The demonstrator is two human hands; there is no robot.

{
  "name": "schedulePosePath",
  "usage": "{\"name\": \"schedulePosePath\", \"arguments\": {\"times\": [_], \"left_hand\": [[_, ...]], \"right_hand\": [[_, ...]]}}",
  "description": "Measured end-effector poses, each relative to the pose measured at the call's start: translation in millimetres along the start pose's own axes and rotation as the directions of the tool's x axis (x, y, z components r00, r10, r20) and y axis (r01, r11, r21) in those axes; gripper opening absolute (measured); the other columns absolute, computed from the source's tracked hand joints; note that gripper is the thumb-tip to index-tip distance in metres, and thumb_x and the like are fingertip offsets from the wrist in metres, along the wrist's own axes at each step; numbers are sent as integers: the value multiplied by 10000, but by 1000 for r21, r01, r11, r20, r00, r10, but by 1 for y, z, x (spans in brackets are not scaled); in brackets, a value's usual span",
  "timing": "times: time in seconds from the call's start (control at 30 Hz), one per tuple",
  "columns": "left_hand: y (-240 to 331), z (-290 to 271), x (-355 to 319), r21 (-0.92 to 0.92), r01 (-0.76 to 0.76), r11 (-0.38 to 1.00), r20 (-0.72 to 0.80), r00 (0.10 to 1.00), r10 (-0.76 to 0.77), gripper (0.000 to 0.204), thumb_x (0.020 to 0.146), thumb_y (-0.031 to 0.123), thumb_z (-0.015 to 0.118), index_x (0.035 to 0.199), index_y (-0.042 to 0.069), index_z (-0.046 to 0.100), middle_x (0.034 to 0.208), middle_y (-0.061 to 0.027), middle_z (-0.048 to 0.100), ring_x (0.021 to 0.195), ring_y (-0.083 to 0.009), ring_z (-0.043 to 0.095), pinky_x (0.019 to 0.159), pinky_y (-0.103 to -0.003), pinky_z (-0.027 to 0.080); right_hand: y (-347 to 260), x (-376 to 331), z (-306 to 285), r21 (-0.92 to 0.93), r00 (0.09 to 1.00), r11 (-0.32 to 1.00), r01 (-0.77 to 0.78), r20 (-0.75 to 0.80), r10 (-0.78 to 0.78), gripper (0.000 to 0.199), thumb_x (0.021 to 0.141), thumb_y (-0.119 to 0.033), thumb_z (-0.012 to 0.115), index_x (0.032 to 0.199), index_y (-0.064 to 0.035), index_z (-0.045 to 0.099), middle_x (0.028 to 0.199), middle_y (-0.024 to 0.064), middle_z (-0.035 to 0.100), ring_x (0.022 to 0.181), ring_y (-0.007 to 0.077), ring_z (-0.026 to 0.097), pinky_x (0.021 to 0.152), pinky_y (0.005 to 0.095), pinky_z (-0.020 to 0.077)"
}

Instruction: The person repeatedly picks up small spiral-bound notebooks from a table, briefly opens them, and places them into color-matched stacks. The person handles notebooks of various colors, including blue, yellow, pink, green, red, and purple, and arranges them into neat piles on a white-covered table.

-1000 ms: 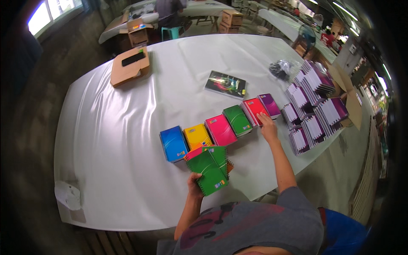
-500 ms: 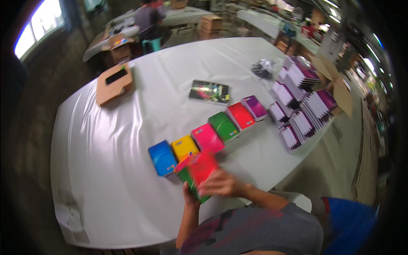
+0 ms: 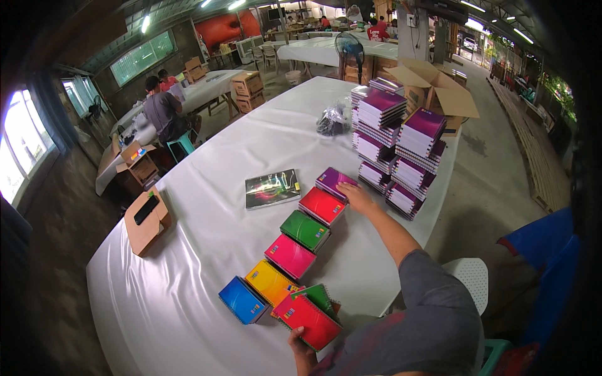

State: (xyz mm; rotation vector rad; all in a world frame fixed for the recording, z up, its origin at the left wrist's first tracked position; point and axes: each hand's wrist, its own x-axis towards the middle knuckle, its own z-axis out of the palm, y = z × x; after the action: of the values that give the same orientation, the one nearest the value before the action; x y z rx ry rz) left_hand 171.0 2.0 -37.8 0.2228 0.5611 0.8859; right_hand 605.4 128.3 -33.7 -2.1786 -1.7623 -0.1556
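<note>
My left hand (image 3: 300, 343) is closed round the lower edge of a fanned handful of spiral notebooks, low in front of me. A red notebook (image 3: 311, 321) lies uppermost there, with a green notebook (image 3: 318, 297) poking out behind it. My right arm stretches forward, and my right hand (image 3: 356, 197) grips the right edge of the purple notebook (image 3: 333, 180) topping the farthest pile. From there a row of piles runs toward me: red (image 3: 322, 205), green (image 3: 305, 228), pink (image 3: 290, 255), yellow (image 3: 269, 280) and blue (image 3: 242, 299).
Tall stacks of purple-covered notebooks (image 3: 421, 128) stand at the table's right, before an open carton (image 3: 433, 78). A dark-covered book (image 3: 272, 189), a clear plastic bag (image 3: 334, 119) and a cardboard piece (image 3: 144, 219) with a black phone (image 3: 147, 210) lie on the white table (image 3: 188, 301). Someone sits (image 3: 164, 113) beyond.
My right hand has left the held notebooks and reached out to the purple pile. My left hand still holds its bunch, now with the red cover flat on top. The view has tilted up.
</note>
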Motion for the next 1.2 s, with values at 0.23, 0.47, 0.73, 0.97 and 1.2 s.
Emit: {"name": "schedulePosePath", "arguments": {"times": [0.23,0.47,0.73,0.97,1.2], "left_hand": [[-3,-9,-7,19,130,991,-31,991,-129,606,657,175,614,1204,-17,437,1128,-155,548,1035,-325,536,921,-451,428],[-15,15,-3,-18,180,984,-31,983,-180,577,702,231,591,1207,-4,440,1107,-147,560,1018,-320,546,919,-458,430],[-23,57,-46,-30,202,979,179,965,-194,590,697,258,569,1213,4,433,1100,-151,562,1002,-318,556,901,-460,443],[-34,-4,-21,162,177,971,177,963,-205,713,652,353,598,1238,5,391,1144,-169,533,999,-309,560,864,-447,465],[4,14,6,724,-635,269,558,768,314,931,559,72,648,1331,76,129,1142,-139,463,1034,-228,496,915,-355,401]], "right_hand": [[6,1,-16,172,963,956,-238,-86,255,252,767,-81,578,996,-130,672,964,69,665,852,230,636,764,353,491],[-65,-30,-68,962,987,-224,155,-143,70,206,736,55,626,922,-13,680,945,122,660,926,252,616,847,344,480],[-167,-137,-85,970,616,239,45,162,-771,409,710,76,529,1071,-87,633,1363,101,402,1232,276,404,977,379,370],[-161,-211,-76,875,837,-10,-484,459,-296,1000,757,-281,713,1433,-148,-12,1406,161,289,1271,242,334,1029,360,284],[-181,-192,-96,969,870,91,-232,248,-426,1162,643,-113,803,1430,-99,-51,1331,112,370,1192,197,390,1020,322,302]]}}
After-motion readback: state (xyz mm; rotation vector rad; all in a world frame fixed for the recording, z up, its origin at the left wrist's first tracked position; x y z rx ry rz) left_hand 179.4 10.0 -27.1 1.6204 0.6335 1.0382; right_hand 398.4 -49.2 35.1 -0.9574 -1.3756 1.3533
